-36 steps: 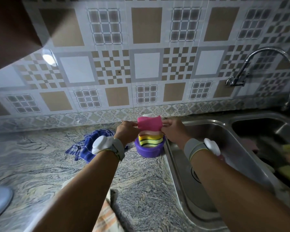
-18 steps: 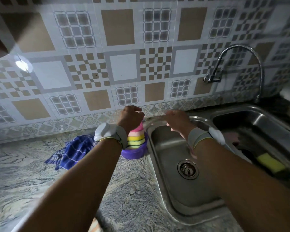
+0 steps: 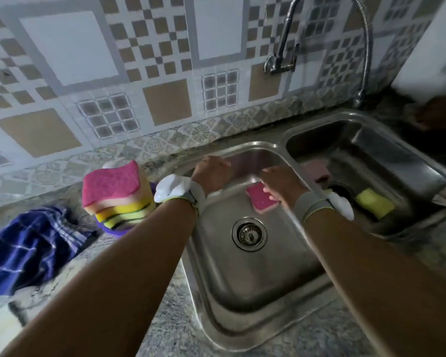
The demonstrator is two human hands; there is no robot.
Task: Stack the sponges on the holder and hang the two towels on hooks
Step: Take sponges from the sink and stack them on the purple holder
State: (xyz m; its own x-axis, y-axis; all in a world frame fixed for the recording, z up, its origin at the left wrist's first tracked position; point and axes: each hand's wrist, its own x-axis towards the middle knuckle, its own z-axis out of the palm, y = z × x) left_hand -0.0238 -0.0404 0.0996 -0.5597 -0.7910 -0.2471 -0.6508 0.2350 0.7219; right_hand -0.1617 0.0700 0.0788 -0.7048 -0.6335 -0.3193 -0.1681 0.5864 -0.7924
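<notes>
A stack of several sponges, a pink one (image 3: 111,182) on top, sits in the purple holder (image 3: 108,229) on the counter left of the sink. My right hand (image 3: 281,185) is down in the left basin, its fingers closed on the edge of another pink sponge (image 3: 258,200). My left hand (image 3: 211,173) hovers beside it over the basin's back, fingers loose and holding nothing. A yellow sponge (image 3: 373,206) lies in the right basin, with a dull pink one (image 3: 317,170) behind it. A blue checked towel (image 3: 29,251) lies crumpled on the counter at the left.
The steel double sink (image 3: 242,331) fills the middle and right, with a drain (image 3: 249,234) in the left basin. A curved tap (image 3: 281,57) is mounted on the tiled wall above. A pale cloth-like shape (image 3: 0,328) shows at the bottom left edge.
Both hands let go of the pink sponge on the stack and moved right over the sink. My right hand has come down onto a pink sponge in the left basin.
</notes>
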